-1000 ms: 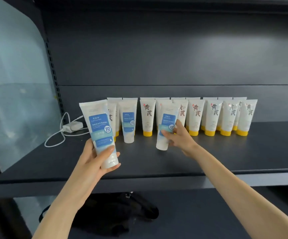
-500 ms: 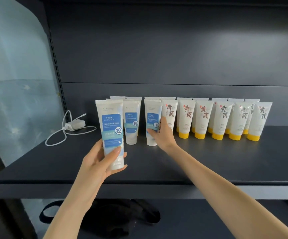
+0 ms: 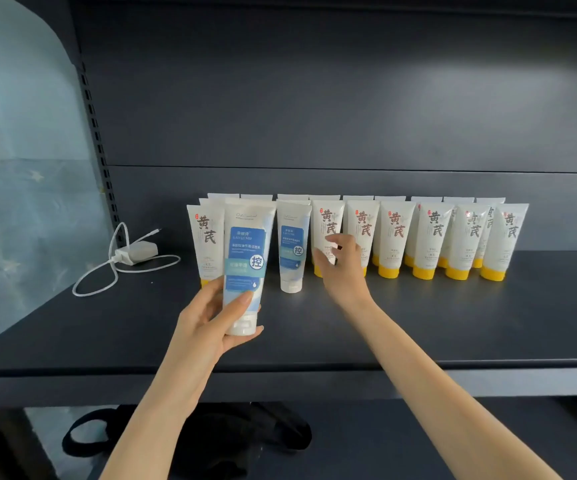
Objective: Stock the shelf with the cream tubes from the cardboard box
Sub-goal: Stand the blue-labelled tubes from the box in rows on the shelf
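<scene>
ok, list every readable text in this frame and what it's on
"黄芪": on the yellow-capped tubes lined up on the shelf.
"控": in a white circle on the held blue-label tube in the left hand, and on the standing blue-label tube.
Smaller print on all tubes, including the Latin line on the blue labels: too blurred to read.
Charger: no text visible.

This looks like a shop: a dark grey metal display shelf [image 3: 418, 334] with a slotted upright [image 3: 96, 150] at its left and a plain back panel [image 3: 349, 98]. Identical yellow-capped cream tubes [image 3: 430, 237] stand cap-down in rows, labels facing out like stocked goods, with a blue-labelled tube [image 3: 292, 247] among them.
</scene>
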{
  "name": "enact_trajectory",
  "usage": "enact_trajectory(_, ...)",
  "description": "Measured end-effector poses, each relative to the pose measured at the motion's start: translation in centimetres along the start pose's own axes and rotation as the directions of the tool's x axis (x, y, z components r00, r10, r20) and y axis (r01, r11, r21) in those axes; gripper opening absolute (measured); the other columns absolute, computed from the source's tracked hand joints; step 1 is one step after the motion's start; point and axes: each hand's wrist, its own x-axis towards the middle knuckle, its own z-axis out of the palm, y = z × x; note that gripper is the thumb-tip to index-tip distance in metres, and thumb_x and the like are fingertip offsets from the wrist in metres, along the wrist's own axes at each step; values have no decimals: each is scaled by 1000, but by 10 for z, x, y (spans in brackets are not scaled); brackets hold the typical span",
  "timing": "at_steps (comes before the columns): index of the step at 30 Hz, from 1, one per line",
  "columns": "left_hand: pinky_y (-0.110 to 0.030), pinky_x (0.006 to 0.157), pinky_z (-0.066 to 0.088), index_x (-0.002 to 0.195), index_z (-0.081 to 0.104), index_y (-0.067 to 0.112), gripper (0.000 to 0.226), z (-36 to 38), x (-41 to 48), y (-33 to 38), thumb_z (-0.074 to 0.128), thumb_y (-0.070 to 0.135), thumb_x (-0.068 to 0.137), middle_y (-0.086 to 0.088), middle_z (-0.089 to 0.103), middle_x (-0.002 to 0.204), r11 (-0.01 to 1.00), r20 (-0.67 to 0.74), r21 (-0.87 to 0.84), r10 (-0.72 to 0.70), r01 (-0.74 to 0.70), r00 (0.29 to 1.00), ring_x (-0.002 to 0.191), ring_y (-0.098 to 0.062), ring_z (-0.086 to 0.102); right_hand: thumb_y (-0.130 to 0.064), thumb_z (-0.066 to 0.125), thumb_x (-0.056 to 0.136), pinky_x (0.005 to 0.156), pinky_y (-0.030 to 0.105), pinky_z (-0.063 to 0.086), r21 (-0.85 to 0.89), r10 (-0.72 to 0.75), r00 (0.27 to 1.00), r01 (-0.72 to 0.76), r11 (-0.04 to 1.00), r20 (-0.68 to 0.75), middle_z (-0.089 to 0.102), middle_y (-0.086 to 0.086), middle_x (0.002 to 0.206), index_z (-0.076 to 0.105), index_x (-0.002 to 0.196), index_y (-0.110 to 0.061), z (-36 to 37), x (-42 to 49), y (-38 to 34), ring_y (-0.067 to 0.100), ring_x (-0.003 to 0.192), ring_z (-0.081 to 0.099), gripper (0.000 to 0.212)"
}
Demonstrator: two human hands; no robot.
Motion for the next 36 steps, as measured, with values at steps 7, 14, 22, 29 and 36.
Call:
enact_trajectory(7, -36, 78, 58, 115, 64, 23, 46, 27, 8, -2, 65, 36, 71, 8, 68, 115, 994, 95, 110, 18, -28, 995, 105, -13, 65, -55, 28, 94, 89, 24, 52, 462, -54, 985, -29, 886, 165, 69, -24, 101, 64, 91, -55, -12, -39, -30, -5, 102, 61, 36)
enact_trajectory(14, -8, 69, 49, 110, 65, 28, 43, 46, 16, -7, 67, 40, 69, 23, 68, 105, 974, 119, 180, 115, -135, 986, 99, 4, 62, -27, 53, 93, 89, 40, 55, 567, -77, 992, 6, 824, 103, 70, -2, 108, 58, 113, -25, -25, -48, -31, 17, 104, 66, 21)
enact_trajectory(22, -20, 87, 51, 118, 55, 36, 47, 53, 19, -18, 59, 50, 74, 29, 61, 114, 898, 151, 381, 173, -219, 973, 107, 6, 58, -23, 46, 96, 92, 38, 53, 635, -97, 984, -20, 772, 150, 66, 5, 119, 54, 122, -14, -31, -36, -29, 21, 110, 63, 29)
enact_trajectory(29, -31, 113, 20, 150, 13, 32, 78, 17, 17, -18, 23, 64, 79, 14, 17, 156, 451, 103, 877, 160, -165, 982, 141, -6, 18, -23, 39, 100, 72, 17, 53, 508, -56, 976, -61, 859, 212, 69, -20, 96, 55, 105, -28, -38, 13, -9, -3, 91, 66, 17)
enact_trajectory(36, -36, 115, 14, 150, 2, 33, 83, -10, 11, -16, 11, 71, 77, 10, 13, 158, 310, 49, 946, 156, -96, 987, 143, -13, 16, -17, 40, 101, 69, 12, 53, 468, 28, 967, -149, 871, 255, 61, -17, 103, 51, 103, -28, -30, 52, 14, -9, 86, 63, 16)
